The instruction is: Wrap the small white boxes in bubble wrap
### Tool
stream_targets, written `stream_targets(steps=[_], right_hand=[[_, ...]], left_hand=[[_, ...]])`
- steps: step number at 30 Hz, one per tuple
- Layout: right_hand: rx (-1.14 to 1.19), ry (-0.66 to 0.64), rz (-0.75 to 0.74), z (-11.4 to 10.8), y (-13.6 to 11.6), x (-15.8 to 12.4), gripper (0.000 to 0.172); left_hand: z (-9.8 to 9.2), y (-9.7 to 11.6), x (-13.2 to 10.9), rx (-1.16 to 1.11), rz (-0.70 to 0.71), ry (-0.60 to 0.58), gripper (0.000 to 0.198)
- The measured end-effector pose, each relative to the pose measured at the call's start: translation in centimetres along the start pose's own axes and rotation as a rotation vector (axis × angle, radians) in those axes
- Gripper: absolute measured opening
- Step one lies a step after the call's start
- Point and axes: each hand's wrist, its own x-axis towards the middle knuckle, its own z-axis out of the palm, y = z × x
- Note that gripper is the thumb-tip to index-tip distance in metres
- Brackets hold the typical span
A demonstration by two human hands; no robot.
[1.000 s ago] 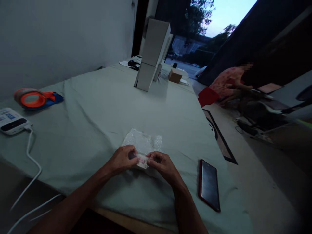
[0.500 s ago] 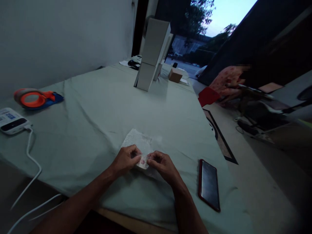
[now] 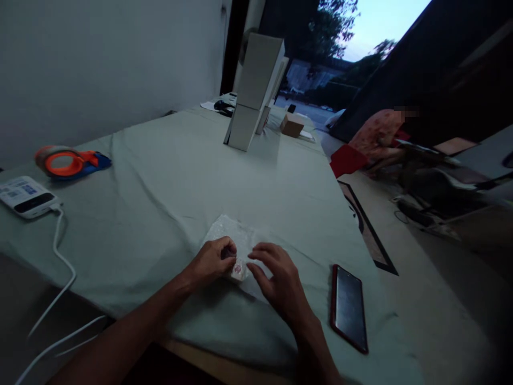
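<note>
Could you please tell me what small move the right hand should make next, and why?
I would probably close the right hand on the right side of the small bundle: that hand is open just beside it, only the left hand seems to pinch it, and bubble wrap lies spread out beyond.

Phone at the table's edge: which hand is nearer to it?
Right. The right hand is to the left of the phone, not touching it; the left hand is farther left, at the bubble wrap.

The bubble wrap (image 3: 236, 234) seems bumpy, glossy plastic, the tablecloth (image 3: 200, 174) matt.
</note>
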Motion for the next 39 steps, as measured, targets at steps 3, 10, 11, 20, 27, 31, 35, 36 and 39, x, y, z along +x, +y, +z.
stream_targets(steps=[3, 10, 11, 20, 27, 31, 35, 36, 39], right_hand=[[-0.121, -0.201, -0.111, 0.2, -1.6, -0.1, 0.015], [-0.262, -0.3, -0.124, 1.0, -2.4, -0.1, 0.01], [-0.289, -0.305, -0.133, 0.9, -2.5, 0.0, 0.013], [-0.464, -0.375, -0.207, 0.7, -3.7, 0.8, 0.019], [-0.488, -0.391, -0.245, 0.7, -3.5, 1.1, 0.014], [-0.483, -0.372, -0.246, 0.7, -3.4, 1.0, 0.017], [-0.483, -0.379, -0.25, 0.8, -3.4, 1.0, 0.016], [-0.481, -0.382, -0.253, 0.8, -3.4, 1.0, 0.017], [-0.452, -0.371, -0.252, 0.9, -3.3, 0.9, 0.02]], left_hand=[[-0.4, 0.2, -0.1, 0.027, -0.004, 0.006, 0.011], [-3.5, 0.7, -1.7, 0.295, -0.131, 0.07, 0.037], [-3.6, 0.6, -1.8, 0.35, -0.154, 0.069, 0.037], [-3.2, -0.8, -1.8, 0.542, -0.223, 0.135, 0.035], [-4.3, -0.9, -2.0, 0.51, -0.327, 0.11, 0.04], [-4.3, -1.0, -1.8, 0.402, -0.305, 0.105, 0.032], [-3.9, -0.1, -1.7, 0.26, -0.234, 0.09, 0.007], [-3.7, 0.3, -1.6, 0.222, -0.212, 0.091, 0.008], [-2.6, 1.1, -1.2, 0.104, -0.162, 0.095, 0.009]])
